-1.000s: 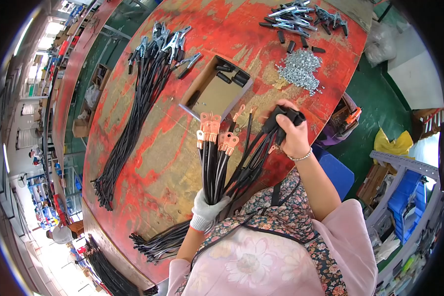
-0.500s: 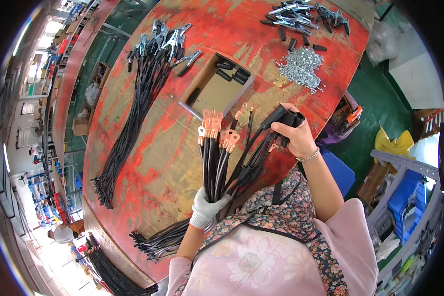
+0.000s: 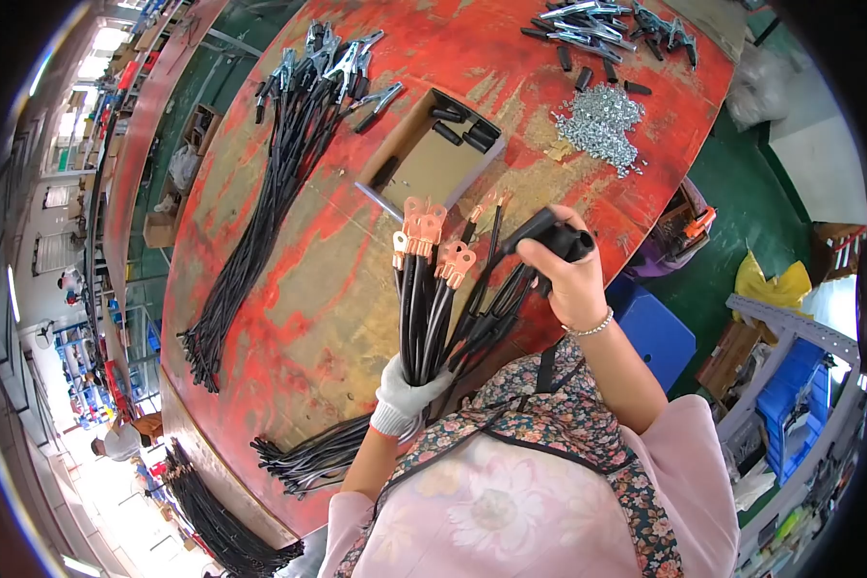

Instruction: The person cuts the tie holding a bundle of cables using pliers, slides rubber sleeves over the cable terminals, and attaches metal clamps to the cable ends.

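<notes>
My left hand point(image 3: 405, 393), in a white glove, is closed around a bundle of black cables point(image 3: 417, 328) near my apron. Copper ring terminals point(image 3: 424, 229) cap their upper ends, fanned in a few clusters. Bare of any glove, my right hand point(image 3: 573, 275) grips several black rubber sleeves point(image 3: 557, 237). One sleeve lies at the tip of a cable leaning right from the bundle; whether it is on that cable I cannot tell. The lower part of the bundle is hidden behind my glove and apron.
A shallow cardboard box point(image 3: 429, 175) with a few black sleeves stands on the worn red table point(image 3: 289, 318). Cables with metal clamps point(image 3: 329, 63) lie left. Small metal parts point(image 3: 602, 125) are heaped at right, below loose clamps point(image 3: 588, 27). More cables point(image 3: 313, 458) lie near my left forearm.
My right hand and the sleeves have shifted slightly and turned a little. The left hand still holds the cable bundle. The whole view has moved a little.
</notes>
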`<state>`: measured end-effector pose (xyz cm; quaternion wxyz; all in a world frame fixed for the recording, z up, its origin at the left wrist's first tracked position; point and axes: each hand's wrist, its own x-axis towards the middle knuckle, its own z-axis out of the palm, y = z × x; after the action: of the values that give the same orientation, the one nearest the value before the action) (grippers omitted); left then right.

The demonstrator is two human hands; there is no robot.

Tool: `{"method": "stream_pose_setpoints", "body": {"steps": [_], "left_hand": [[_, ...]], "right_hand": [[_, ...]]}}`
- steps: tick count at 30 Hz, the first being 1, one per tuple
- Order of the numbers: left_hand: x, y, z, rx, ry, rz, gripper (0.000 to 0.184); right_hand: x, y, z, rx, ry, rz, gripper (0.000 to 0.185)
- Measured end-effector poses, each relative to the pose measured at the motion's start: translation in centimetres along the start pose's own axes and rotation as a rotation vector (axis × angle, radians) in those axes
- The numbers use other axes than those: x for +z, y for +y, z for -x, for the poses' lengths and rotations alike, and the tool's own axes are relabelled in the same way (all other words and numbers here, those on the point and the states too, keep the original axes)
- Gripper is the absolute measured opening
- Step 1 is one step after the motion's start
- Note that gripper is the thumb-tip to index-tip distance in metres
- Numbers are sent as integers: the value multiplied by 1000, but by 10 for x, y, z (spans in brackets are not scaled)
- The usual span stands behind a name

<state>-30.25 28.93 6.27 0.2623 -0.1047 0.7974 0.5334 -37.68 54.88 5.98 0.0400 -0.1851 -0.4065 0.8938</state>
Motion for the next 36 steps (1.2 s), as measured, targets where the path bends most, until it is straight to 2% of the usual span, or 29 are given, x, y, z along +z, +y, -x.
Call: {"method": "stream_pose_setpoints", "body": {"steps": [1, 3, 5, 7, 8, 9, 11, 13, 14, 15, 17, 19, 20, 24, 27, 31, 36], "left_hand": [[0, 1, 0, 3, -1, -1, 21], [-1, 2, 0, -27, 13, -14, 23], [0, -9, -1, -21, 36, 6, 25], [0, -20, -6, -7, 68, 24, 27], [1, -23, -9, 15, 137, 32, 28], [0, -25, -12, 36, 207, 40, 30], [-8, -15, -12, 22, 219, -7, 31], [-8, 0, -11, 3, 156, 174, 26], [-10, -1, -10, 3, 158, 172, 26], [-13, -1, -10, -9, 112, 208, 25], [-16, 0, -10, -18, 61, 244, 24], [-18, 1, -10, -28, -63, 209, 34], [-17, -1, -9, -28, -64, 210, 34], [-12, -6, -3, -63, -94, 177, 32], [-3, -2, 1, -2, -53, 87, 27], [3, 4, 6, 37, -8, 9, 20], [5, 3, 6, 43, -7, 3, 20]], "right_hand": [[-1, 3, 1, -3, 0, 0, 38], [-8, 23, 11, 255, -331, 318, 35], [-5, 55, 29, 345, -405, 280, 34], [-17, 95, 36, 529, -398, 309, 36], [-25, 95, 32, 498, -497, 587, 39], [-37, 93, 27, 190, -668, 1130, 44], [-51, 76, 17, 276, -764, 1388, 47], [-65, 68, 7, 206, -584, 883, 47], [-51, 44, 5, 384, -457, 604, 33], [-51, 40, -5, 324, -424, 288, 31], [-35, 15, -15, 332, -246, -72, 30], [-24, 1, -23, 298, -152, -112, 28], [-21, -2, -28, 266, -62, -153, 26], [-14, 3, -52, 243, 66, -302, 23], [-9, 4, -59, 272, 66, -423, 27], [0, -3, -54, 199, -12, -510, 29], [11, -16, -45, 184, 66, -560, 29]]}}
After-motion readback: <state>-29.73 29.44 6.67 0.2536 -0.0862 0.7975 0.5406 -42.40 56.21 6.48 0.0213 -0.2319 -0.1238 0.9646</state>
